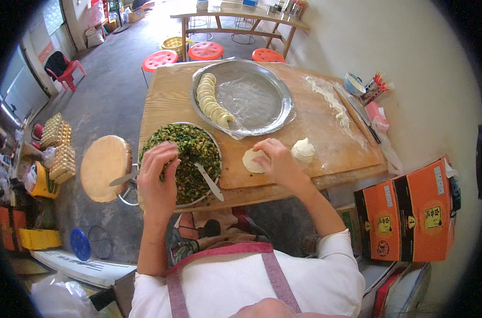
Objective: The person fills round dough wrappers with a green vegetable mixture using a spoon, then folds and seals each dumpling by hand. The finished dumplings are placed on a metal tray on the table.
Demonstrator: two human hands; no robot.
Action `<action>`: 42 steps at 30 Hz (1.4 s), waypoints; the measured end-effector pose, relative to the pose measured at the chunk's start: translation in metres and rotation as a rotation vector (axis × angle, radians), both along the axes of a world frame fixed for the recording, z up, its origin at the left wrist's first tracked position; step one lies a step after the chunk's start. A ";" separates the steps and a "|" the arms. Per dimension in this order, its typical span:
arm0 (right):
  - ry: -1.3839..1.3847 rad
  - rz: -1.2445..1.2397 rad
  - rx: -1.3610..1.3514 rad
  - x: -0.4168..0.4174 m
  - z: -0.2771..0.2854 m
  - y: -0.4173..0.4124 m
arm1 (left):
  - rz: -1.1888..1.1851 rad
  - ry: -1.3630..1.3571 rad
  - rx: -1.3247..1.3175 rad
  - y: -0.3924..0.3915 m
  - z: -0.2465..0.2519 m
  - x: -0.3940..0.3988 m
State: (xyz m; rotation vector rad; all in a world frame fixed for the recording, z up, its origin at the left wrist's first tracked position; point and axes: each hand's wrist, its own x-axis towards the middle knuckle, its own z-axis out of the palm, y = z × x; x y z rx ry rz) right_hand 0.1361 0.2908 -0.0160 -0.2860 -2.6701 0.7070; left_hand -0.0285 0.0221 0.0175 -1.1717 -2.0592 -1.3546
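My left hand [160,171] is raised over the left side of a metal bowl of chopped green filling [193,143], its fingers curled; a utensil with a flat metal end [123,179] shows at that hand, but its grip is partly hidden. Another flat-handled utensil [209,181] rests in the filling. With my right hand [274,159] I touch or hover over a round dough wrapper [253,161] on the wooden board. To its right stands a stack of wrappers [303,149]. Folded dumplings [207,97] overlap in a curved row along the left of a plastic-lined round metal tray [282,99].
A rolling pin [354,113] and flour lie on the board's right side. Beyond are a blue-rimmed bowl [354,84] and a chopstick holder [373,90]. A round wooden stool [105,167] stands left of the table, orange cartons [420,214] at right.
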 end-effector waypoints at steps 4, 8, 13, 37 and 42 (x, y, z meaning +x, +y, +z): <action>0.126 0.035 0.079 0.005 -0.019 -0.014 | -0.067 -0.162 0.063 0.004 -0.008 0.020; 0.095 -0.059 0.181 -0.004 -0.026 -0.002 | -0.105 -0.210 0.042 0.002 -0.006 0.037; 0.048 0.018 0.150 -0.011 -0.017 0.009 | -0.218 -0.280 0.096 -0.001 -0.013 0.060; 0.231 0.242 0.125 -0.003 -0.030 0.008 | -0.320 -0.598 0.182 0.000 -0.026 0.081; 0.183 0.040 -0.131 0.007 -0.024 0.003 | -0.350 -0.603 0.158 0.001 -0.029 0.080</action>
